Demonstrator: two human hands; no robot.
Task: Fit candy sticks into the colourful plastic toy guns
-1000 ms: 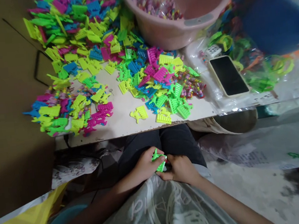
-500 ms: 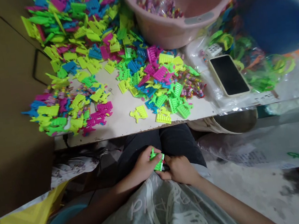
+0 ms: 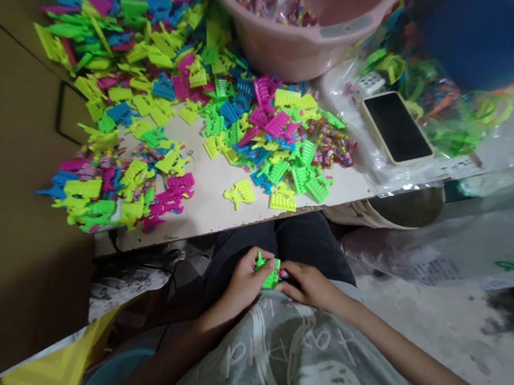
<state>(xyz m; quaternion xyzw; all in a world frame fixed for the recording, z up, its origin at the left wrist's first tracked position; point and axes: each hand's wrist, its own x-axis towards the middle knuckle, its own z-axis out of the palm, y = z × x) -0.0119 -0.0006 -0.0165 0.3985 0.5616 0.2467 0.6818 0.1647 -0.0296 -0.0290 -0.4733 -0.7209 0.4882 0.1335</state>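
Above my lap, my left hand (image 3: 246,278) is closed round a green plastic piece (image 3: 270,274) with slots, its thumb lying on top. Close on the right, my right hand (image 3: 307,282) has its fingers bent at the piece's edge, around a small red-and-white item (image 3: 283,273). Both hands are below the table's front edge. On the white table (image 3: 202,155) lie many similar pieces in yellow, green, blue and pink. A yellow piece (image 3: 239,194) rests near the front edge, and small wrapped items (image 3: 325,145) lie to the right of the nearest heap.
A pink basin (image 3: 288,48) with small wrapped items stands at the back. Right of it are a phone (image 3: 398,127) on clear plastic, a white dice-like object (image 3: 370,84) and a blue object (image 3: 478,28). A cardboard surface (image 3: 12,181) rises at the left; a bucket (image 3: 405,207) stands below the table.
My right hand's fingers have opened slightly around the small red-and-white item, which shows more now. The green piece has shifted a little left and up with my left hand.
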